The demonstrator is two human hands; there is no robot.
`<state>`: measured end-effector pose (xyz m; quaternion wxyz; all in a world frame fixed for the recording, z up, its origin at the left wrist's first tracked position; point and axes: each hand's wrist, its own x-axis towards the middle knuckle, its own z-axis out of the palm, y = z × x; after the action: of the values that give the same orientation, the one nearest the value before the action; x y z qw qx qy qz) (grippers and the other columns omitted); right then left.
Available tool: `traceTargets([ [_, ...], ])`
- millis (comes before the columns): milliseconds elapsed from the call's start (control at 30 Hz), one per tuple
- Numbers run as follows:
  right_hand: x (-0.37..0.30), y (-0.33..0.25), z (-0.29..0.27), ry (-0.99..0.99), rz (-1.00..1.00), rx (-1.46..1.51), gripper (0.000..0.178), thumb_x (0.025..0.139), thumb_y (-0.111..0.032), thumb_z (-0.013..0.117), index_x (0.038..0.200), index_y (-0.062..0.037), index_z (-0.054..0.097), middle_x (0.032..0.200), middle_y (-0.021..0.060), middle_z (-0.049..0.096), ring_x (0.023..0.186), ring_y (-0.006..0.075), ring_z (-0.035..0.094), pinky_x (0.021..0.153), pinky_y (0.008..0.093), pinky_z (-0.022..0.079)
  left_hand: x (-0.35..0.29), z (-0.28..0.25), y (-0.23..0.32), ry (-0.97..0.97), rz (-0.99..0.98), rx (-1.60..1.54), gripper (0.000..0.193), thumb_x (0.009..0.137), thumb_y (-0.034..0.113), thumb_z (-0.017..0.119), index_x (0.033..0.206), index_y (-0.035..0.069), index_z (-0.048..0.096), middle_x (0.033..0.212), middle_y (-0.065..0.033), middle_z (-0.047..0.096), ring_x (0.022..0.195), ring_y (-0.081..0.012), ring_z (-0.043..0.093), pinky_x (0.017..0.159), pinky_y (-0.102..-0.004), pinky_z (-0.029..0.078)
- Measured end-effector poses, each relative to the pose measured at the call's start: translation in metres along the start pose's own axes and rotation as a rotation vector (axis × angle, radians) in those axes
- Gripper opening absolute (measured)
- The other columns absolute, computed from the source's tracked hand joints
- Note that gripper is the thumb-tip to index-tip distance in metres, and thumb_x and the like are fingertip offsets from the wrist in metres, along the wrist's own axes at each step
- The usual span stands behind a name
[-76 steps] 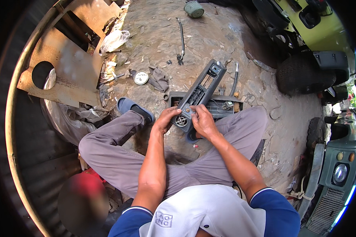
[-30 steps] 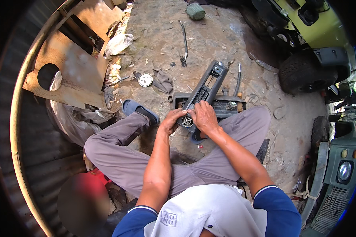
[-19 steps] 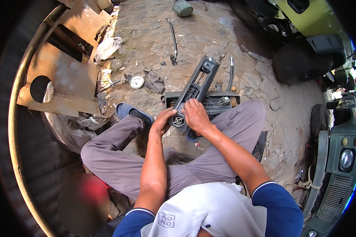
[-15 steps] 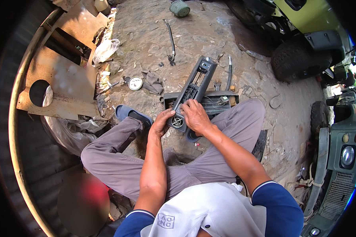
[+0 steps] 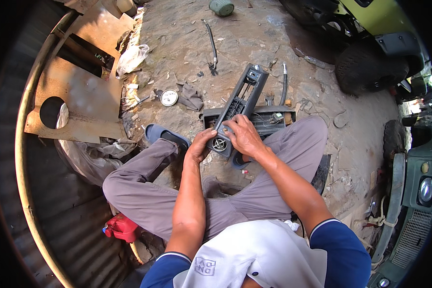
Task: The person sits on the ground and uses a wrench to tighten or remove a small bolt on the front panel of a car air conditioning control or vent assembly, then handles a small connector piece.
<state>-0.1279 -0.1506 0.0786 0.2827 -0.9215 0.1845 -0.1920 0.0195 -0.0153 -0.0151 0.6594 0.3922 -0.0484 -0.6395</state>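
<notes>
Over rough ground (image 5: 254, 45), the long panel (image 5: 234, 109) slants forward-right; my left hand (image 5: 199, 145) grips its near end, right hand (image 5: 247, 137) touches, hold unclear.

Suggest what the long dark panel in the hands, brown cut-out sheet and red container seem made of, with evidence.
Long dark panel: probably matt plastic, given its moulded slots and ribs. Brown sheet: perhaps dull, rusted metal, from its blotchy surface; board is possible. Red container: likely smooth plastic, from its rounded, evenly coloured body.
</notes>
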Motion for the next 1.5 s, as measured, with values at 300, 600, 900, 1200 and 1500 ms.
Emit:
traceTargets([
  [300, 0.003, -0.002, 0.008, -0.013, 0.022, -0.058, 0.012, 0.087, -0.009, 0.070, 0.092, -0.0016, 0.062, 0.096, 0.0152, 0.055, 0.095, 0.0355, 0.054, 0.085, 0.0460, 0.046, 0.001, -0.002, 0.002, 0.001, 0.018, -0.019, 0.034, 0.094, 0.020, 0.070, 0.119, -0.002, 0.064, 0.104, -0.0052, 0.071, 0.090, -0.0107, 0.068, 0.082, -0.0260, 0.055],
  [600, 0.003, -0.003, 0.023, 0.022, 0.040, -0.171, 0.015, 0.086, -0.012, 0.070, 0.090, -0.0027, 0.059, 0.095, 0.0145, 0.054, 0.095, 0.0338, 0.053, 0.082, 0.0460, 0.043, 0.002, -0.003, 0.000, -0.012, 0.014, -0.014, 0.034, 0.094, 0.019, 0.070, 0.121, -0.003, 0.064, 0.106, -0.0060, 0.072, 0.091, -0.0116, 0.069, 0.082, -0.0267, 0.056],
  [900, 0.002, 0.002, 0.016, 0.045, -0.020, -0.055, 0.018, 0.088, -0.015, 0.072, 0.088, -0.0021, 0.059, 0.093, 0.0152, 0.055, 0.093, 0.0344, 0.053, 0.081, 0.0460, 0.045, 0.002, 0.001, -0.001, -0.001, 0.018, -0.007, 0.037, 0.094, 0.022, 0.070, 0.121, -0.002, 0.064, 0.107, -0.0056, 0.071, 0.094, -0.0119, 0.068, 0.085, -0.0284, 0.055],
  [1200, 0.000, -0.009, 0.024, 0.034, 0.137, -0.183, 0.015, 0.086, -0.013, 0.072, 0.091, -0.0031, 0.061, 0.097, 0.0154, 0.056, 0.096, 0.0344, 0.055, 0.083, 0.0461, 0.045, 0.002, 0.003, 0.002, 0.002, 0.027, -0.016, 0.040, 0.094, 0.021, 0.070, 0.124, -0.003, 0.063, 0.108, -0.0060, 0.071, 0.093, -0.0113, 0.068, 0.085, -0.0267, 0.055],
  [1500, -0.001, 0.003, 0.018, 0.017, 0.029, -0.039, 0.010, 0.086, -0.010, 0.070, 0.093, -0.0044, 0.065, 0.098, 0.0154, 0.056, 0.098, 0.0336, 0.055, 0.085, 0.0451, 0.045, 0.002, 0.001, -0.002, 0.008, 0.019, -0.018, 0.039, 0.093, 0.021, 0.071, 0.122, -0.004, 0.063, 0.107, -0.0056, 0.071, 0.091, -0.0110, 0.068, 0.084, -0.0264, 0.055],
])
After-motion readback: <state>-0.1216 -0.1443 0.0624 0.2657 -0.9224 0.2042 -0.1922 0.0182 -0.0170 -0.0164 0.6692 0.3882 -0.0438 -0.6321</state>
